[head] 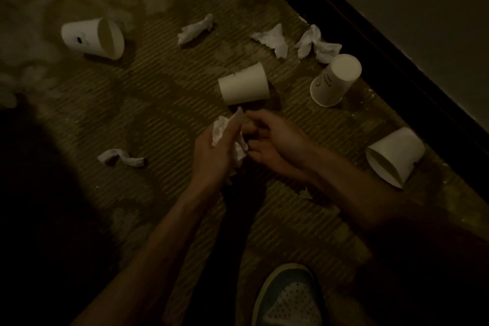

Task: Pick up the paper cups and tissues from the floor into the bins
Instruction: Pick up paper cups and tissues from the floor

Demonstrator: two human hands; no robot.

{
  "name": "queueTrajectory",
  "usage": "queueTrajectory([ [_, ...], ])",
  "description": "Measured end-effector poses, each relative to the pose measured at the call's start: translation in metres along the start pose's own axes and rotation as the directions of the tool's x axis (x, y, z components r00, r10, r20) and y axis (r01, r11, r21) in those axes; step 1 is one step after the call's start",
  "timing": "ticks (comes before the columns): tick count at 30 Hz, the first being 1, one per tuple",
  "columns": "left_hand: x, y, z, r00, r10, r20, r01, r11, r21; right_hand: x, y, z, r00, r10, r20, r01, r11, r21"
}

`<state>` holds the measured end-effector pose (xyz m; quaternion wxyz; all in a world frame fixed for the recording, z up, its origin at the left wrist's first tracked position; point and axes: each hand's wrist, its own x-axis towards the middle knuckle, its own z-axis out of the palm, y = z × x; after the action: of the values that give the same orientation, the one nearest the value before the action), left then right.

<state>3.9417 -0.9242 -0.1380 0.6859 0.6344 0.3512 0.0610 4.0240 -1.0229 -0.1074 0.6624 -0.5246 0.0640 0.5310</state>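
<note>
The scene is dim. My left hand (211, 151) grips a crumpled white tissue (221, 128) just above the floor. My right hand (275, 140) is beside it with curled fingers at the same tissue's edge; whether it pinches the tissue is unclear. Several white paper cups are on the floor: one on its side right above my hands (243, 85), one on its side at far left (92, 38), one upside down to the right (334, 81), and one tipped at the right (394, 156). Loose tissues lie at the left (120, 158), top centre (195, 29) and top right (271, 40), (316, 43).
The floor is ribbed brown matting (164, 103). A black skirting strip (397, 61) and a pale wall (423, 2) run diagonally along the right. My shoe (288, 299) stands at the bottom. Deep shadow covers the lower left. No bin is in view.
</note>
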Motion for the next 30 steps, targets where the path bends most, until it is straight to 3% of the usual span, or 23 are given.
queueTrajectory([
  [3, 0.006, 0.001, -0.004, 0.997, 0.055, -0.053, -0.054, 0.998, 0.02, 0.001, -0.002, 0.002, 1.0, 0.009, 0.018, -0.009, 0.999, 0.041],
  [6, 0.013, 0.003, -0.004, 0.992, 0.089, -0.092, -0.083, 0.994, 0.069, 0.002, -0.006, 0.007, 0.987, -0.04, -0.154, 0.013, 0.984, -0.176],
  [9, 0.024, 0.01, -0.007, 0.991, 0.067, -0.117, -0.062, 0.997, 0.045, 0.008, -0.016, -0.002, 0.867, -0.329, -0.375, 0.103, 0.854, -0.509],
  [12, 0.033, 0.018, -0.011, 0.988, 0.051, -0.144, -0.053, 0.999, -0.005, 0.015, -0.028, -0.02, 0.743, -0.539, -0.396, 0.167, 0.723, -0.671],
  [19, 0.047, 0.023, -0.005, 0.982, -0.035, -0.185, 0.047, 0.997, 0.061, 0.041, -0.033, -0.033, 0.793, -0.499, -0.35, 0.092, 0.665, -0.741],
  [22, 0.05, 0.028, -0.001, 0.991, -0.081, -0.107, 0.078, 0.997, -0.029, 0.04, -0.036, -0.036, 0.786, -0.516, -0.341, 0.063, 0.615, -0.786],
  [30, 0.025, 0.036, 0.033, 0.995, -0.096, 0.017, 0.095, 0.993, 0.073, -0.038, -0.058, -0.058, 0.876, -0.395, -0.277, 0.018, 0.601, -0.799],
])
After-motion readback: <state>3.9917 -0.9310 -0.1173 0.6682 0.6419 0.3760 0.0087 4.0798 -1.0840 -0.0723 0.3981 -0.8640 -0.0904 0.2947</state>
